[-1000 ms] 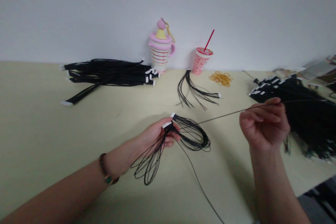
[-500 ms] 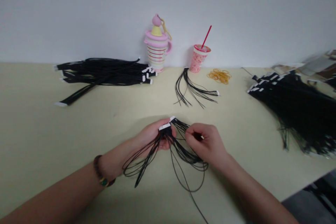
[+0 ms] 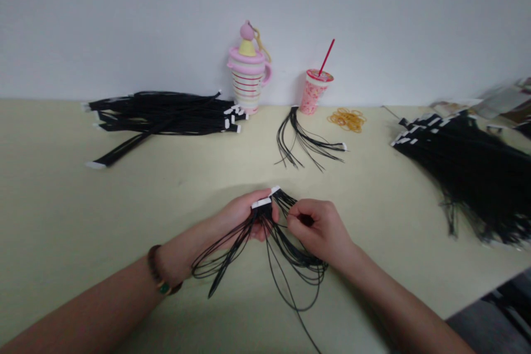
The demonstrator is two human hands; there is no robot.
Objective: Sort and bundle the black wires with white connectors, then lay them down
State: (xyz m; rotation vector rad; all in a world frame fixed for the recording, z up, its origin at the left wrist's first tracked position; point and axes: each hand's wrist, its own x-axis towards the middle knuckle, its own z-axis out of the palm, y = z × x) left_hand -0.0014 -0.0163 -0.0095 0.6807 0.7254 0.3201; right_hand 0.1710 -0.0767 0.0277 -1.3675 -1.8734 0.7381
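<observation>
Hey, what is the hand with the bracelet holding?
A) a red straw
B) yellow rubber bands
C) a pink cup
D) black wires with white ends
D. The left hand pinches the white connectors of a bunch of thin black wires that hang down below it.

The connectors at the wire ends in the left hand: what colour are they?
The connectors are white; the head view shows them.
</observation>
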